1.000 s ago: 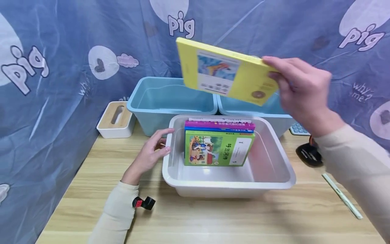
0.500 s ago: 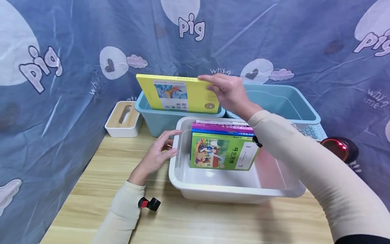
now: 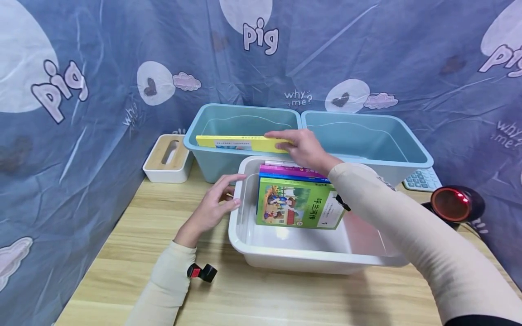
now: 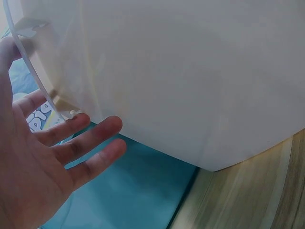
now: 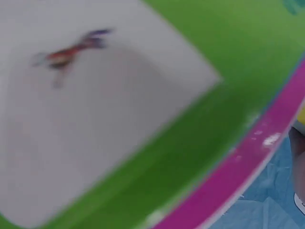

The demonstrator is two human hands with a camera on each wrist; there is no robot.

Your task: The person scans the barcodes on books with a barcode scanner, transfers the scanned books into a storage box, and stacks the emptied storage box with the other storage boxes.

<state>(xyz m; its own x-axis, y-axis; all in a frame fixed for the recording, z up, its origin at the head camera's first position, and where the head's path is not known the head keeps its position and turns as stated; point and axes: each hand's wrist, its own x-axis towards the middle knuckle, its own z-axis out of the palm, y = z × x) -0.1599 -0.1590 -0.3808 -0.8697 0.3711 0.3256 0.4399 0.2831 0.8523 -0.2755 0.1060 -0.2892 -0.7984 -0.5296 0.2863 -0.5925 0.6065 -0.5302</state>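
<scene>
My right hand (image 3: 303, 147) pinches the yellow book (image 3: 236, 141) by its top right corner. Most of the book is down inside the left blue bin (image 3: 222, 158); its upper strip shows above the front rim. In the right wrist view only a sliver of that hand (image 5: 298, 162) appears, at the right edge. My left hand (image 3: 212, 208) touches the left rim of the white bin (image 3: 293, 258), its fingers loosely extended along the outside. Standing in the white bin are a green book (image 3: 297, 203), a blue book (image 3: 281, 175), a magenta book (image 3: 281, 169) and a white-edged one behind.
Beside the left bin stands a second blue bin (image 3: 408, 163). A tissue box (image 3: 161, 174) with a wooden lid is at the left. Toward the right are a light blue keyboard (image 3: 422, 180) and a black device with a red light (image 3: 456, 203). A printed blue cloth (image 3: 244, 68) hangs behind.
My right hand has carried the yellow book from above the bins leftward and lowered it into the left blue bin. My left hand stays at the white bin's rim.
</scene>
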